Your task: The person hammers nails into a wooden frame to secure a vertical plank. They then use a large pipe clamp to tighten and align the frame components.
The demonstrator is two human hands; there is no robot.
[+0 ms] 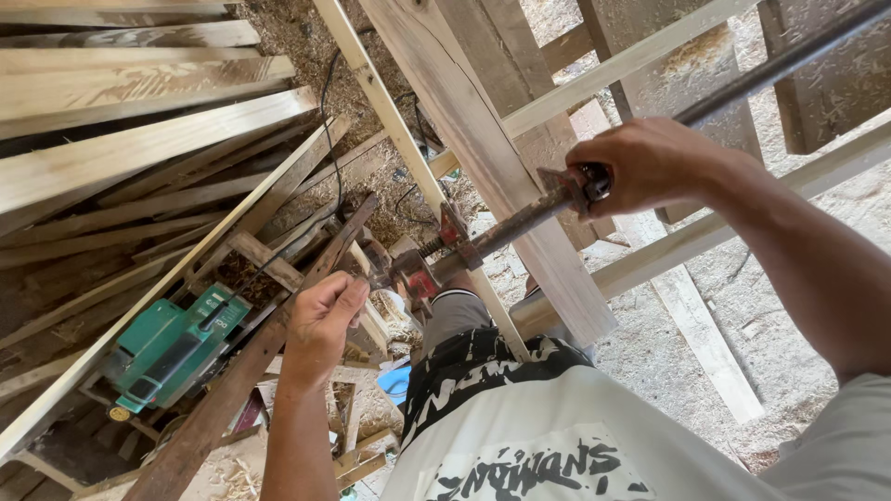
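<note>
The bar clamp [520,218] lies across the pale plank [483,139], w/ the right hand [650,167] closed round its sliding jaw and the left hand [320,320] closed on the screw handle [371,278] at the red clamp head [418,274]. The step is judged best done w/ the bar kept square to the plank and the handle turned slowly, so the pad isn't skewed off the edge. No containers are seen; a green power tool [167,348] is left among loose laths, lower left.

The floor [650,353] is covered in sawdust. Long boards [139,139] lie piled on it, with a green power tool [172,345] among them.
</note>
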